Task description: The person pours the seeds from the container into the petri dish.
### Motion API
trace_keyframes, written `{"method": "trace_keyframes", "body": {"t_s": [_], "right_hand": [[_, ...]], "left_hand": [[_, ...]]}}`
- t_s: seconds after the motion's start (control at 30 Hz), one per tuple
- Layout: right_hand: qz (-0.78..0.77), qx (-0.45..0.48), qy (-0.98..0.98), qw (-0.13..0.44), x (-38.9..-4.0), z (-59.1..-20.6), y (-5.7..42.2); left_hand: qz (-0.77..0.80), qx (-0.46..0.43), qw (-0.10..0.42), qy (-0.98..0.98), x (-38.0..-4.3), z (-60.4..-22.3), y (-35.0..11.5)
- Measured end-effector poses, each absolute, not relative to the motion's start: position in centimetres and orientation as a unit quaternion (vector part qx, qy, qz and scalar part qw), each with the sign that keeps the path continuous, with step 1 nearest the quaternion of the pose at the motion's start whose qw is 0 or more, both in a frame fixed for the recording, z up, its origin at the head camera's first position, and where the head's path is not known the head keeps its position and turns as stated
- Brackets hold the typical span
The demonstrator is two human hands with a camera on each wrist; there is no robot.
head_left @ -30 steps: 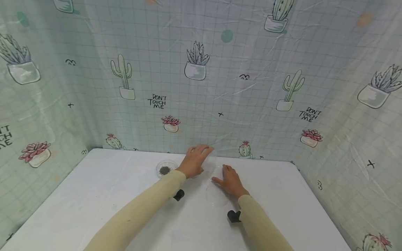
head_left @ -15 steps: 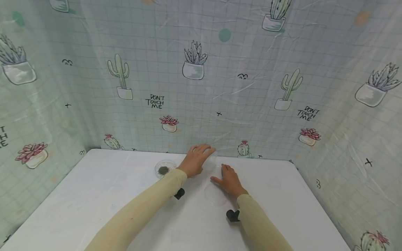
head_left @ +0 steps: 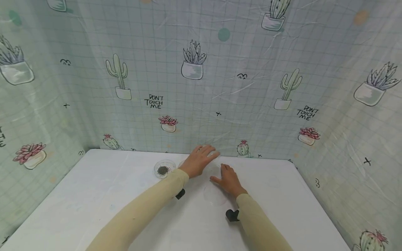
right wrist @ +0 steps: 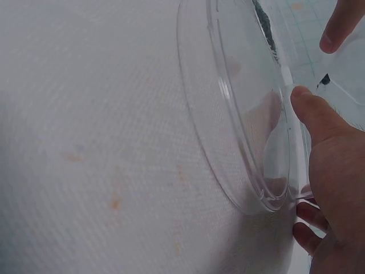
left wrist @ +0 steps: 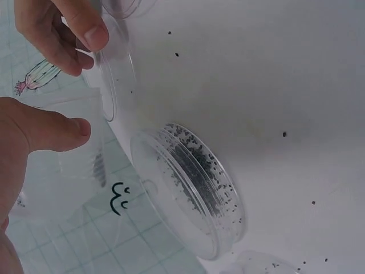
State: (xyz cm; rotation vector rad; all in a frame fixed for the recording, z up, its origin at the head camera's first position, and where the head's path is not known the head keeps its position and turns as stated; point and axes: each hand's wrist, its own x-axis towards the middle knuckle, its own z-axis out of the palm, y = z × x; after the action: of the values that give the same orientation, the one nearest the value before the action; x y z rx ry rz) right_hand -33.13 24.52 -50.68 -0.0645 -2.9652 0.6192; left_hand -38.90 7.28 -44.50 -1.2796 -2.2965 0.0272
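In the left wrist view, my left hand pinches a small clear plastic bag, with dark granules showing inside. The bag hangs beside a round clear petri dish that contains more dark granules. To the right, my right hand holds a clear petri dish by its rim, thumb on the near side and fingers curled round the far side. Just in front of that hand lies another clear petri dish, faint against the white table in the head view. My left hand covers much of the granule-filled dish in the head view.
Farther left stands a clear dish with a dark pile of granules. Several loose granules dot the white table. A cactus-print curtain rises behind the table's back edge and along both sides.
My left hand has shifted slightly right towards my right hand, uncovering a dish edge behind it. My right hand keeps nearly the same place. The head view has turned slightly.
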Motion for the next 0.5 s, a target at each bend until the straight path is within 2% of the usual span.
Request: {"method": "trace_keyframes", "body": {"t_s": [0.5], "right_hand": [[0.194, -0.013, -0.978, 0.071, -33.41, -51.0, 24.71]], "left_hand": [[0.067, -0.485, 0.276, -0.827, -38.86, -44.49, 8.2]]}}
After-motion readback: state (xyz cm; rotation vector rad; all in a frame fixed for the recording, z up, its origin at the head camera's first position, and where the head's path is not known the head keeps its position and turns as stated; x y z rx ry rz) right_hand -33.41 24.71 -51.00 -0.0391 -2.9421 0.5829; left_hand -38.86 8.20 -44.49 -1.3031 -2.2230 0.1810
